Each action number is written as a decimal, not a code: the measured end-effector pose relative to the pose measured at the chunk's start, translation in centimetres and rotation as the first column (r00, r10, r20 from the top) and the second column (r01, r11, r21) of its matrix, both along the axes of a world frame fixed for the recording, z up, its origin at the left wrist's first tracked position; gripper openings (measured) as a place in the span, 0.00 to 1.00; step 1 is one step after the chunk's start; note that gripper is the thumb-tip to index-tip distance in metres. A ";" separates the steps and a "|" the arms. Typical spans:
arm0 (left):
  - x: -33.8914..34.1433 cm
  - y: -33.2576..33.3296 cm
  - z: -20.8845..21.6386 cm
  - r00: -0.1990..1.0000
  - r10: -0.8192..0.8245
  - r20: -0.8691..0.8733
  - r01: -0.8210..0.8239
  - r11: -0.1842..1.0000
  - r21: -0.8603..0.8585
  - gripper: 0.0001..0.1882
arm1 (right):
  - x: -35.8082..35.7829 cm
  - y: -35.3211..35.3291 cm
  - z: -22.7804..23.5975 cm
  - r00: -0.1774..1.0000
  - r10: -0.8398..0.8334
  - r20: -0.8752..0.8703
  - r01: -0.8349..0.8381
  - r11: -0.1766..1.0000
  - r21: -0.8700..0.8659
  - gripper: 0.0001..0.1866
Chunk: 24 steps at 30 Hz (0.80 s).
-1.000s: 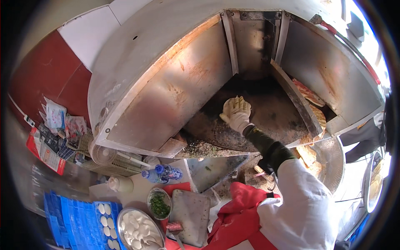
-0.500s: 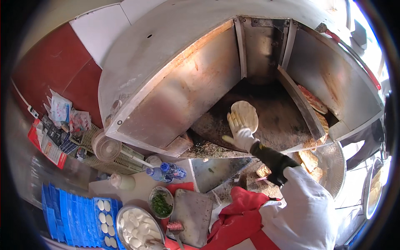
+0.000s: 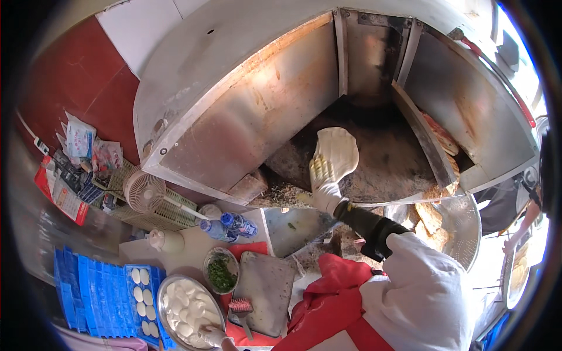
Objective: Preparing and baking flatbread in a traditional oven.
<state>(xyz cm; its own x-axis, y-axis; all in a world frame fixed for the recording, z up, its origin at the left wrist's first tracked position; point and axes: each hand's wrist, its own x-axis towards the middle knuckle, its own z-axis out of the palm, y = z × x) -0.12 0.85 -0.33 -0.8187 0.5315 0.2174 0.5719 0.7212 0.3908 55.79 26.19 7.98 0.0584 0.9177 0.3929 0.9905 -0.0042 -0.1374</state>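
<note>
My right hand [image 3: 325,182], in a whitish glove with yellowed fingers, reaches over the oven's dark floor [image 3: 386,158]. Its fingers are stretched out and overlap the lower left edge of a thin, pale flatbread dough [image 3: 339,153], which is drawn out into an oval. A dark sleeve guard [image 3: 366,225] covers that forearm below the glove. Low in the view, my left hand [image 3: 214,336] is at the rim of a steel bowl [image 3: 161,301] full of dough pieces [image 3: 188,310]. Its fingers touch the dough, but their grip is too small to make out.
Metal walls [image 3: 257,99] enclose the oven floor; baked flatbreads [image 3: 430,219] rest at its right in a perforated metal basin [image 3: 471,228]. Nearby are a bowl of chopped greens [image 3: 221,275], a brush [image 3: 240,306], a metal tray [image 3: 264,292], bottles [image 3: 237,222], a fan [image 3: 144,191] and blue crates [image 3: 105,295].
My right hand has drawn back toward me and left, from the middle of the dough to its edge. The dough looks longer. The view has shifted slightly, and my left hand shows more.
</note>
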 end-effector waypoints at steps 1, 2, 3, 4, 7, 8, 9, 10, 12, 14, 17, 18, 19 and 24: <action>0.4 0.2 0.6 0.997 0.023 0.076 -0.023 1.000 -0.005 0.13 | -1.2 -1.0 0.3 0.999 0.048 0.018 -0.047 0.998 -0.032 0.54; 0.0 -0.2 0.3 0.997 0.024 0.077 -0.023 1.000 -0.006 0.13 | -2.2 -2.1 0.6 0.994 0.100 0.032 -0.098 0.993 -0.063 0.54; -0.6 -0.6 -0.2 1.000 0.002 0.001 -0.002 1.000 -0.024 0.13 | -2.7 -3.0 0.6 0.994 0.100 0.032 -0.098 0.993 -0.064 0.54; -1.0 -0.9 -0.6 0.997 -0.022 -0.073 0.019 0.999 -0.043 0.13 | -3.0 -3.8 0.7 0.978 0.208 0.014 -0.207 0.976 -0.071 0.53; 1.1 -0.3 1.2 0.959 -0.009 0.283 -0.018 0.996 0.091 0.14 | 0.1 -3.2 0.4 0.990 0.111 -0.081 -0.112 0.994 -0.006 0.51; 0.7 -0.4 0.7 0.958 -0.010 0.287 -0.018 0.996 0.092 0.14 | 1.9 -2.4 0.2 0.981 -0.065 -0.180 0.076 0.996 0.054 0.50; -0.3 -0.6 -0.1 0.995 -0.041 0.091 0.038 0.999 0.031 0.15 | 4.3 -1.7 -0.8 0.983 -0.169 -0.074 0.175 0.981 0.087 0.51; -1.3 -1.2 -0.9 0.991 -0.080 -0.108 0.076 0.996 -0.047 0.15 | 6.1 -1.7 -2.0 0.963 -0.268 0.028 0.262 0.957 0.125 0.51; -1.9 -1.4 -1.2 0.995 -0.066 -0.069 0.064 0.998 -0.028 0.17 | 5.5 -5.0 -0.9 0.981 -0.187 0.044 0.185 0.981 0.054 0.51; 1.0 0.1 1.7 0.912 -0.004 0.410 0.002 1.000 0.004 0.18 | 5.1 -8.5 -0.4 0.994 -0.097 0.043 0.101 0.989 -0.104 0.49; -3.1 -1.6 -3.2 0.975 -0.090 -0.204 0.075 0.994 -0.077 0.17 | 4.1 -7.9 2.6 0.995 -0.072 0.063 0.080 0.987 -0.139 0.49; -3.3 -1.6 -3.6 0.974 -0.101 -0.202 0.085 0.993 -0.086 0.17 | 4.4 -7.2 3.4 0.996 -0.056 0.069 0.064 0.991 -0.120 0.50; -3.2 -1.3 -3.7 0.983 -0.103 -0.149 0.093 0.993 -0.068 0.17 | 4.8 -5.6 3.5 0.993 -0.040 0.107 0.044 0.999 -0.028 0.52; -5.2 -1.4 -5.6 0.991 -0.117 0.059 0.111 0.990 0.089 0.16 | 2.8 -0.8 -0.8 0.989 -0.062 -0.131 0.071 0.995 0.064 0.54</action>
